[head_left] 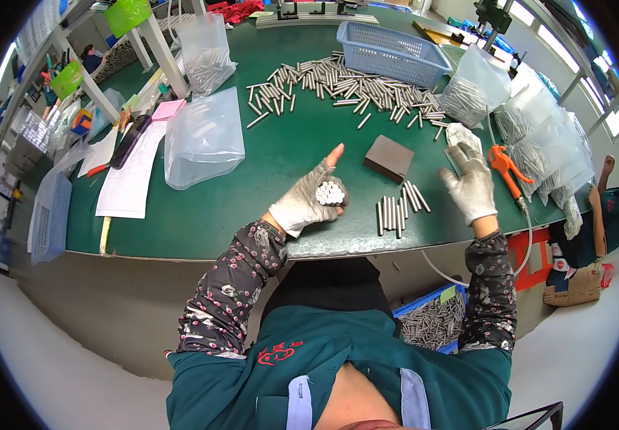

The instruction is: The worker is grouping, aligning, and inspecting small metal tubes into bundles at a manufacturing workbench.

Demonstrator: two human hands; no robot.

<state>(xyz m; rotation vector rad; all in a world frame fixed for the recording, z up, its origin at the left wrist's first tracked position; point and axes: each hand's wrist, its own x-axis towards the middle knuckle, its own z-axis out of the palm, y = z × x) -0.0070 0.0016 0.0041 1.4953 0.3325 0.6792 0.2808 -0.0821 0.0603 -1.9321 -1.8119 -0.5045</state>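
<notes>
My left hand [308,198], in a pale glove with bare fingertips, is closed round a bundle of metal pins [330,193], whose round ends face up. My right hand [471,188], gloved too, is over the table with its thumb apart from its fingers. Its fingertips reach the edge of a crumpled white cloth [465,136]; whether they press on it I cannot tell. Between my hands lie several loose metal pins [393,213], roughly side by side near the table's front edge. Just beyond them sits a dark brown rectangular block [389,158].
A heap of pins [352,87] spreads across the green table [274,136] before a blue basket [393,54]. Bags of pins [542,136] and an orange air gun [508,170] stand at the right. Leftward are a clear bag [204,143] and papers [134,172]. A blue bin [433,320] is below.
</notes>
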